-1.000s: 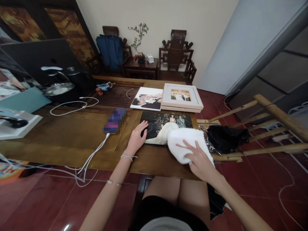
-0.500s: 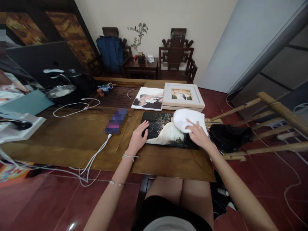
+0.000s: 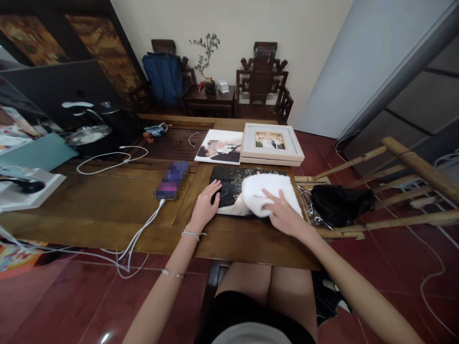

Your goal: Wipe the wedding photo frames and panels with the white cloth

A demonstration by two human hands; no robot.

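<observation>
A dark photo panel [image 3: 226,185] with a pale gown in its picture lies flat on the wooden table near the front edge. My left hand [image 3: 207,204] rests at its left edge, fingers stretched out and holding nothing. On the panel's right part is a white cloth [image 3: 255,190], covering much of the picture. My right hand [image 3: 287,215] grips and presses this cloth from its near right side, two fingers extended over it and the others bent. Just behind the panel lie a white-edged photo print [image 3: 220,149] and a pale picture frame [image 3: 296,149] atop another.
A phone [image 3: 171,181] with a white charging cable [image 3: 145,224] is left of my left hand. Farther left stand a glass-lidded pot [image 3: 89,136] and a power strip [image 3: 43,193]. Right of the table is a bamboo rack [image 3: 412,155] holding a black bag [image 3: 340,203].
My right hand has moved the cloth left and toward me across the panel, covering more of the gown. My left hand has stayed at the panel's left edge.
</observation>
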